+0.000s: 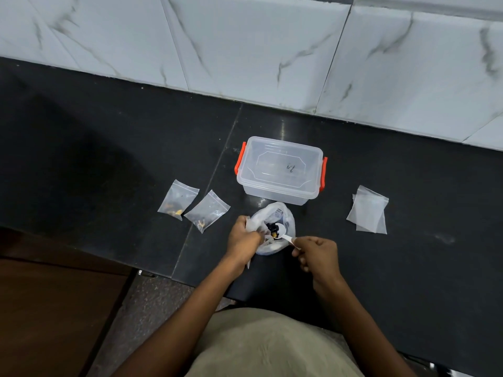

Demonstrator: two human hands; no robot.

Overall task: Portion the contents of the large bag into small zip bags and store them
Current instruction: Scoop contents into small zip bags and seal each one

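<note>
While held, spoon (283, 233) bowl points into large bag (275, 213)

large bag (275, 216) on counter (109, 148) just before lidded box (280, 170), two filled zip bags (194, 209) to its left, empty zip bags (368, 210) well right, spoon (283, 234) in large bag

dark handwritten scrawl on storage box lid (280, 163), illegible, large bag (283, 216) print unreadable

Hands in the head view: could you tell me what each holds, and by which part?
The left hand grips the big bag by its rim; the right hand pinches the spoon by its handle end.
</note>
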